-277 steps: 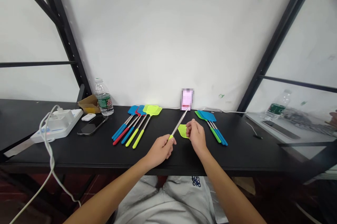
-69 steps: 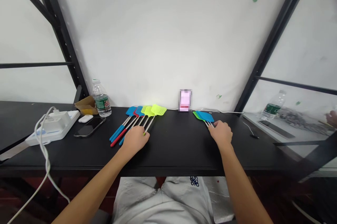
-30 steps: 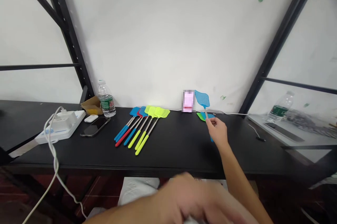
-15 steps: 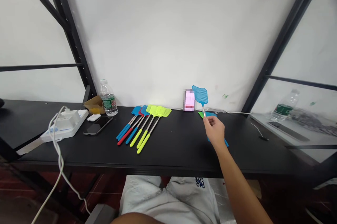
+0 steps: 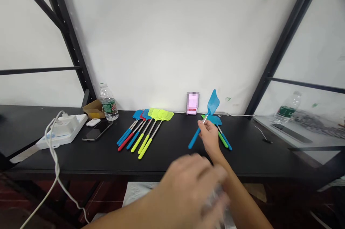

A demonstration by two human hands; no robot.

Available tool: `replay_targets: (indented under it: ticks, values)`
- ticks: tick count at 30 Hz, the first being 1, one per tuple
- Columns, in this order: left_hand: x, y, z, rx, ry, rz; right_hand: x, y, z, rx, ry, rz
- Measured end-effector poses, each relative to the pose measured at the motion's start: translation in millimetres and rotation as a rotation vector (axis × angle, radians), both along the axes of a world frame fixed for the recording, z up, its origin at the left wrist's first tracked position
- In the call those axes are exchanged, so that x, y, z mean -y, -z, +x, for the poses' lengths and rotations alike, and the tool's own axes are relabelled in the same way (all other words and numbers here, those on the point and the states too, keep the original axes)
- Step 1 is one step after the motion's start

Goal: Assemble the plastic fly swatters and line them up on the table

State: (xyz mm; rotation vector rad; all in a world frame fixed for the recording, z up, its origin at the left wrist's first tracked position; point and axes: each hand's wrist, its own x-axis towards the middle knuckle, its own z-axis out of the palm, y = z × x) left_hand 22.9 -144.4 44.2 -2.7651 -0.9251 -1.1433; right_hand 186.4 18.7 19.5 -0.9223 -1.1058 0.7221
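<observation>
Hold the blue fly swatter (image 5: pixel 214 103) lightly by its metal shaft, just above the grip, as pinched here in the right hand (image 5: pixel 211 140), fingers closed around it. Raised above the counter (image 5: pixel 172 153), with its blade up and away from the right hand and its grip slanting down to the left. Steady the thin shaft without bending it; mind the broad blade, likely springy and quick to snag on the overlapping green and blue swatters (image 5: pixel 216 120) just beyond the right hand. Too blurred to tell whether the left hand (image 5: pixel 188 187), nearer the body, is gripping; also unclear whether holding or merely passing over the shiny, crinkled clear material (image 5: pixel 213 198) by its fingers. Well beyond and left of both hands, a fanned row of swatters (image 5: pixel 165 115): perforated square-cornered blades, slender silvery shafts, smooth yellow-green, blue and red grips.
</observation>
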Motion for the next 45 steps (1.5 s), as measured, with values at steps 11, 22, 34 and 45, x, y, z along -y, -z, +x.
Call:
replay_targets:
  ticks: [11, 22, 34, 45]
  values:
    - [-104, 33.9, -24, 0.024, -0.366, -0.237, 13, 15.8, -26, 0.223, -0.509, -0.144]
    - [-108, 45.6, -13, 0.136, -0.184, -0.336, 24, 4.0, -43, -0.375, -0.274, -0.238]
    - [-87, 44.7, 3, 0.056, -0.178, -0.367, 51, -23.9, -49, -0.854, -0.387, -0.252]
    - [-77, 30.7, 5, 0.079, -0.118, -0.478, 60, -28.5, -51, -0.693, -0.427, -0.241]
